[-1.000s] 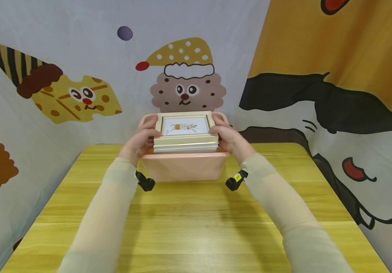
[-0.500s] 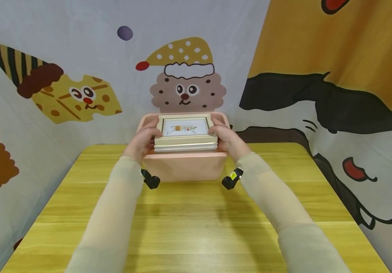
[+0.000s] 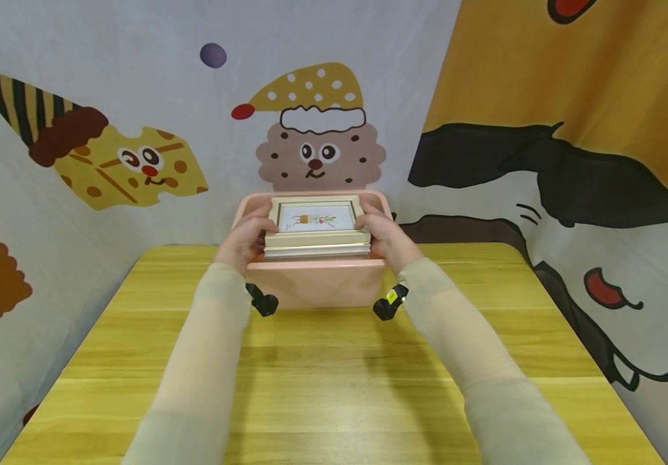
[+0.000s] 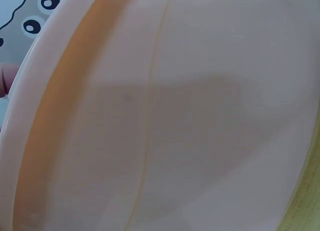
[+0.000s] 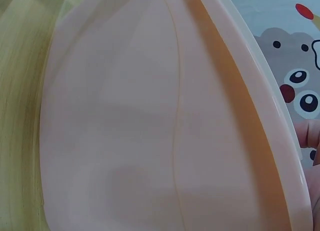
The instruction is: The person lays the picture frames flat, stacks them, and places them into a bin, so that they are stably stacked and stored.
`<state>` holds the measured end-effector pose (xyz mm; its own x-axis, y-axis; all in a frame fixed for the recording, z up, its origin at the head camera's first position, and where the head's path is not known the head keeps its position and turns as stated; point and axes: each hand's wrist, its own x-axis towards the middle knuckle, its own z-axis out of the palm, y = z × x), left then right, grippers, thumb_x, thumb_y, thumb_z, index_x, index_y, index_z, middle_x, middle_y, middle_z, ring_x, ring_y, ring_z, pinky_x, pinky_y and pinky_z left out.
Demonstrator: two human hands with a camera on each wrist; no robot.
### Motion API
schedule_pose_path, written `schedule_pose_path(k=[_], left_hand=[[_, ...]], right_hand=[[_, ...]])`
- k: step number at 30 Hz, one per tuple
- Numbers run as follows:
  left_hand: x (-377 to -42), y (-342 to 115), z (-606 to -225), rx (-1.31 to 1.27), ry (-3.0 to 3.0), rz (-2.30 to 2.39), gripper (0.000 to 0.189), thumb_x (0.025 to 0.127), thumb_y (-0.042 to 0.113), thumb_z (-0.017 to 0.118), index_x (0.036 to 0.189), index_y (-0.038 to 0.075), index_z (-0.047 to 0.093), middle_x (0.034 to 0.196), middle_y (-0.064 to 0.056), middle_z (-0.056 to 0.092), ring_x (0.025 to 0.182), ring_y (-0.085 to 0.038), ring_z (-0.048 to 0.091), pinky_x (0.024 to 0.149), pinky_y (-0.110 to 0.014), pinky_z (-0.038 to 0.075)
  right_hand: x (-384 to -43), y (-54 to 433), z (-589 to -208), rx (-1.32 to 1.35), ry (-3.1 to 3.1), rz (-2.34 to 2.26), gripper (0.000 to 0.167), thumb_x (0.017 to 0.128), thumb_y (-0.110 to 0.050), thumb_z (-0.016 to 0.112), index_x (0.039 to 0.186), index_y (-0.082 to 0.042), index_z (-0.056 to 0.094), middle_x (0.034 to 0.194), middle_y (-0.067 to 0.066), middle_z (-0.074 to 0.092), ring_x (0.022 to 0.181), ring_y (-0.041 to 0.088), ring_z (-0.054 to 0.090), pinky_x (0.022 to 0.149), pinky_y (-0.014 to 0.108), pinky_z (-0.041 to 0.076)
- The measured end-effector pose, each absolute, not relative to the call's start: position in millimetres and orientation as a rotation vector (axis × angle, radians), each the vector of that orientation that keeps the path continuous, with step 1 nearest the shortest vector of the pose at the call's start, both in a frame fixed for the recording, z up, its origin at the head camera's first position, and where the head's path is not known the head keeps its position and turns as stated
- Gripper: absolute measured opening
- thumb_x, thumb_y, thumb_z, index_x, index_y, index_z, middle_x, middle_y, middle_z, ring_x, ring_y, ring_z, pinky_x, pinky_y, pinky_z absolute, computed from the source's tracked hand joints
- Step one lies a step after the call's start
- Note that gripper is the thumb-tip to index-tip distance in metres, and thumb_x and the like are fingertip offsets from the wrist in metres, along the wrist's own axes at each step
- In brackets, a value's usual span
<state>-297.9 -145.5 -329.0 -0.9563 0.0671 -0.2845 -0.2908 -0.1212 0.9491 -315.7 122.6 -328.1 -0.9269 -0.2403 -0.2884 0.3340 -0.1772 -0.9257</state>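
A stack of picture frames sits inside the pink plastic bin [image 3: 316,284] in the head view. The cream top picture frame [image 3: 318,240] lies face up and shows a small printed plant. My left hand [image 3: 243,239] holds the left side of the stack, its thumb on the top frame's edge. On the opposite side my right hand [image 3: 391,236] grips the stack likewise. Most fingers are hidden behind the frames and the bin. The bin's outer wall [image 4: 200,141] fills the left wrist view, and only a fingertip [image 5: 308,133] and part of the hand show in the right wrist view.
The bin stands at the back of a yellow wood-grain table [image 3: 322,387]. Close behind it hangs a curtain [image 3: 183,77] printed with cartoon figures, which also runs along both sides of the table.
Both hands have lowered the stack of picture frames slightly into the bin. The forearms have shifted a little inward, toward each other. Hardly anything moves in the last half second.
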Motion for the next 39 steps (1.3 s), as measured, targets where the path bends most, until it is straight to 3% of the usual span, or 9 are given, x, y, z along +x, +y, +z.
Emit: schedule_pose_path(k=[6, 10, 14, 17, 20, 22, 23, 30, 39], left_hand=[[-298.5, -146.5, -330.8, -0.260, 1.884, 2.166, 0.088, 0.088, -0.007, 0.051, 0.156, 0.038, 0.019, 0.153, -0.020, 0.036, 0.095, -0.022, 0.056, 0.067, -0.024, 0.054], [-297.9, -147.4, -330.6, -0.279, 1.876, 2.176, 0.087, 0.088, -0.007, 0.052, 0.156, 0.038, 0.020, 0.152, -0.020, 0.037, 0.095, -0.022, 0.056, 0.067, -0.023, 0.054], [-297.9, -147.5, -330.1, -0.248, 1.840, 2.184, 0.086, 0.090, -0.007, 0.048, 0.158, 0.035, 0.015, 0.161, -0.010, 0.025, 0.118, -0.024, 0.049, 0.083, -0.026, 0.052], [-297.3, -146.7, -329.0, -0.229, 1.884, 2.157, 0.082, 0.093, -0.004, 0.048, 0.159, 0.029, 0.014, 0.165, 0.004, 0.011, 0.143, -0.022, 0.025, 0.111, -0.035, 0.035], [-296.2, -146.0, -328.1, -0.237, 1.996, 2.101, 0.075, 0.096, 0.005, 0.052, 0.160, 0.024, 0.016, 0.165, 0.009, 0.005, 0.150, -0.020, 0.001, 0.121, -0.046, 0.010], [-295.4, -145.0, -326.9, -0.279, 2.062, 2.071, 0.073, 0.096, 0.011, 0.056, 0.159, 0.022, 0.022, 0.165, 0.007, 0.010, 0.150, -0.025, 0.003, 0.120, -0.053, 0.008], [-295.2, -144.2, -326.4, -0.269, 2.050, 2.086, 0.073, 0.097, 0.012, 0.056, 0.159, 0.020, 0.021, 0.165, 0.004, 0.011, 0.150, -0.027, 0.005, 0.120, -0.053, 0.008], [-287.7, -136.3, -318.2, -0.193, 2.030, 2.075, 0.068, 0.100, 0.024, 0.057, 0.159, 0.020, 0.023, 0.164, -0.004, 0.016, 0.148, -0.031, 0.015, 0.120, -0.051, 0.015], [-276.9, -132.3, -312.2, 0.030, 2.211, 1.840, 0.066, 0.102, 0.030, 0.053, 0.158, 0.012, 0.023, 0.161, -0.010, 0.027, 0.139, -0.034, 0.038, 0.119, -0.052, 0.017]], right_hand=[[-342.3, 127.2, -353.1, 0.123, 1.727, -2.149, 0.095, 0.083, 0.010, 0.046, 0.158, -0.039, 0.014, 0.158, 0.008, 0.025, 0.122, 0.025, 0.046, 0.088, 0.029, 0.051], [-347.4, 126.6, -358.0, 0.144, 1.748, -2.146, 0.095, 0.083, 0.008, 0.048, 0.158, -0.041, 0.016, 0.156, 0.006, 0.030, 0.123, 0.025, 0.048, 0.094, 0.034, 0.051], [-349.1, 128.1, -362.1, 0.113, 1.687, -2.176, 0.097, 0.082, 0.010, 0.049, 0.158, -0.039, 0.016, 0.153, 0.006, 0.033, 0.123, 0.025, 0.048, 0.098, 0.035, 0.048], [-347.5, 126.3, -357.9, 0.130, 1.733, -2.147, 0.092, 0.088, 0.007, 0.049, 0.160, -0.036, 0.010, 0.152, 0.005, 0.036, 0.123, 0.021, 0.044, 0.100, 0.030, 0.041], [-337.0, 121.7, -345.7, 0.175, 1.809, -2.137, 0.081, 0.095, -0.001, 0.048, 0.160, -0.031, 0.009, 0.160, 0.005, 0.025, 0.137, 0.021, 0.031, 0.114, 0.033, 0.026], [-322.0, 116.6, -330.6, 0.197, 1.828, -2.163, 0.073, 0.099, -0.004, 0.046, 0.161, -0.026, 0.013, 0.161, 0.010, 0.022, 0.144, 0.026, 0.023, 0.119, 0.037, 0.017], [-318.8, 116.4, -328.1, 0.178, 1.801, -2.185, 0.071, 0.101, -0.005, 0.045, 0.161, -0.023, 0.013, 0.165, 0.010, 0.008, 0.149, 0.028, 0.010, 0.122, 0.041, 0.007], [-306.4, 116.9, -318.3, 0.058, 1.854, -2.197, 0.060, 0.102, -0.013, 0.051, 0.157, -0.010, 0.026, 0.158, 0.019, 0.029, 0.145, 0.035, 0.026, 0.120, 0.045, 0.018], [-298.8, 119.1, -311.0, -0.014, 1.900, -2.128, 0.057, 0.104, -0.015, 0.049, 0.156, -0.008, 0.028, 0.155, 0.021, 0.035, 0.142, 0.036, 0.032, 0.118, 0.046, 0.025]])
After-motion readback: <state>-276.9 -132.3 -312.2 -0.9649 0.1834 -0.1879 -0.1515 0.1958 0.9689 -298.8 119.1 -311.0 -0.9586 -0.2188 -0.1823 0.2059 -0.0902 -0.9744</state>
